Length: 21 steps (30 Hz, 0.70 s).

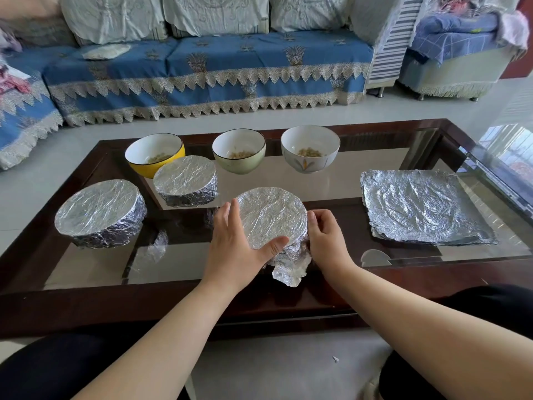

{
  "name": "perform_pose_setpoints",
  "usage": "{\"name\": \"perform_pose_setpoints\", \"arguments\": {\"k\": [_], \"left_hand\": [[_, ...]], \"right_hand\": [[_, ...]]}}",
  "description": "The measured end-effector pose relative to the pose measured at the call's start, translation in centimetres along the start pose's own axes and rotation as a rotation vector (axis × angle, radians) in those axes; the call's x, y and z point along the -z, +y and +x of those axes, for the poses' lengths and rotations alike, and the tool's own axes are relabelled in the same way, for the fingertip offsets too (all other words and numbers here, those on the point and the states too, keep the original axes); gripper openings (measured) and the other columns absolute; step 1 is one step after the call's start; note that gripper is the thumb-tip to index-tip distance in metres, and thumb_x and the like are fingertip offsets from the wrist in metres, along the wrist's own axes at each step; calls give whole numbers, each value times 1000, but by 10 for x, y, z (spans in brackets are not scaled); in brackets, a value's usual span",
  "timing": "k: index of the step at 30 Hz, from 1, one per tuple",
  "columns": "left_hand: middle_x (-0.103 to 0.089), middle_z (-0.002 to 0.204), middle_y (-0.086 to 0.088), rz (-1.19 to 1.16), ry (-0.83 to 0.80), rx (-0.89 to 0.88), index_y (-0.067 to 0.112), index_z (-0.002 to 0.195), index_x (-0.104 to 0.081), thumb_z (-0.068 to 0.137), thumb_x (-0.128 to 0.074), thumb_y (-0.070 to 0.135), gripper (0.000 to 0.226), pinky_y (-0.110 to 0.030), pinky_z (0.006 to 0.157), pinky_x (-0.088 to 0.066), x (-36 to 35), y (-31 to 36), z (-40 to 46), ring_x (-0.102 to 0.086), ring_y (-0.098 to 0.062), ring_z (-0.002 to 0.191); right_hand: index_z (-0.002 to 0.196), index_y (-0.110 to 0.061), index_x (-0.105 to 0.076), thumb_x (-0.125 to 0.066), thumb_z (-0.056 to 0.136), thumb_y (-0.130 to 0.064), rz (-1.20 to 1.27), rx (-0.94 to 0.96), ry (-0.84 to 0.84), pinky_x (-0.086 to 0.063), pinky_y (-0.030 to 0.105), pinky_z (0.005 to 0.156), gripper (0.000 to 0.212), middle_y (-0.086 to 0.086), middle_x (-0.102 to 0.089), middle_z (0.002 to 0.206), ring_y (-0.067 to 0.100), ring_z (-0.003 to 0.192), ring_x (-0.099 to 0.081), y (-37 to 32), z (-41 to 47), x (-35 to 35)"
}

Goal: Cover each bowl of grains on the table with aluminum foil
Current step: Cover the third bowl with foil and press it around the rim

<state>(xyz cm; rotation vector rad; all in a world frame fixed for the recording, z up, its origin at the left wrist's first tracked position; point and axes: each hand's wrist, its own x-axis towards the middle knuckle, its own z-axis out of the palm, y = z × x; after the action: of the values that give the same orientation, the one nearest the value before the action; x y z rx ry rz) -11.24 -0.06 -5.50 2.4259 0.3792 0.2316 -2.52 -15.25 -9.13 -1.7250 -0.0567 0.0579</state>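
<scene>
A foil-wrapped bowl (271,216) stands at the table's near middle. My left hand (239,241) lies against its left side with straight fingers, thumb pressing the foil at the near rim. My right hand (324,236) curls its fingers round the foil on the bowl's right side. A loose foil flap (290,274) sticks out below the near side. Two more foil-covered bowls (99,210) (184,180) stand to the left. Three uncovered bowls hold grains at the back: yellow (155,154), green (239,151) and white (310,148).
A stack of crinkled foil sheets (424,206) lies on the right of the glass-topped table (317,192). A blue-covered sofa (202,70) runs behind the table. My knees sit below the table's near edge.
</scene>
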Motion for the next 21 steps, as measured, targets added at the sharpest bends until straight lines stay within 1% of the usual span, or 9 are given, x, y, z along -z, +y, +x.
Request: {"name": "perform_pose_setpoints", "arguments": {"k": [3, 5, 6, 9, 12, 13, 16, 18, 21], "left_hand": [[3, 163, -5, -3, -2, -4, 15, 157, 3, 61, -47, 85, 129, -45, 121, -21, 0, 0, 0, -5, -22, 151], [3, 162, -4, -9, -5, 0, 15, 157, 2, 61, -46, 86, 129, -44, 121, -21, -1, 0, 0, -4, -22, 151], [3, 162, -4, -13, -6, 2, 15, 157, 2, 61, -47, 86, 129, -44, 121, -21, -1, 0, 0, -4, -21, 151], [3, 162, -2, -24, -6, 6, 16, 157, 1, 60, -48, 86, 129, -45, 121, -21, -1, 0, 0, -4, -21, 151], [3, 162, -1, -33, -1, 6, 16, 157, 0, 60, -49, 85, 129, -45, 121, -21, -2, 0, 1, -4, -21, 151], [2, 162, -2, -36, 1, 4, 16, 157, -1, 60, -49, 85, 128, -45, 121, -21, -2, 0, 1, -4, -20, 151], [2, 161, -2, -44, 4, 7, 16, 157, -1, 61, -50, 85, 128, -45, 121, -21, -2, 0, 0, -5, -21, 151], [2, 161, -1, -45, 5, 7, 16, 157, -2, 61, -49, 86, 128, -46, 121, -22, -3, -1, 0, -6, -22, 151], [0, 161, -2, -46, 11, 3, 16, 157, -3, 60, -49, 87, 128, -46, 120, -25, -3, -1, 1, -10, -23, 150]], "right_hand": [[97, -10, -59, -52, 100, -30, 31, -64, -16, -49, 29, 65, 21, 3, -62, 80, 12, 67, -56, -1, 2, 2], [96, -7, -59, -53, 99, -31, 50, -102, -28, -45, 27, 54, 25, 5, -56, 73, 13, 59, -50, -2, 3, 3], [95, -5, -59, -53, 99, -31, 52, -116, -31, -43, 27, 51, 26, 5, -55, 72, 14, 57, -48, -3, 4, 3], [96, -5, -59, -53, 99, -28, 52, -144, -48, -44, 29, 52, 24, 8, -56, 76, 17, 59, -49, -6, 7, 3], [95, -9, -59, -51, 100, -24, 37, -144, -67, -44, 24, 48, 18, 8, -57, 78, 12, 56, -49, -10, 9, 4], [96, -10, -60, -51, 101, -23, 36, -145, -74, -45, 24, 49, 16, 8, -58, 79, 13, 58, -51, -11, 9, 4], [100, -13, -64, -50, 101, -21, 20, -152, -104, -49, 31, 60, 16, 10, -64, 86, 20, 70, -55, -12, 14, 3], [98, -16, -65, -50, 100, -20, -3, -153, -125, -46, 35, 60, 16, 12, -64, 85, 21, 67, -52, -11, 16, 2], [97, -15, -65, -50, 99, -17, -48, -132, -121, -42, 33, 58, 16, 10, -62, 80, 21, 63, -48, -11, 18, 0]]}}
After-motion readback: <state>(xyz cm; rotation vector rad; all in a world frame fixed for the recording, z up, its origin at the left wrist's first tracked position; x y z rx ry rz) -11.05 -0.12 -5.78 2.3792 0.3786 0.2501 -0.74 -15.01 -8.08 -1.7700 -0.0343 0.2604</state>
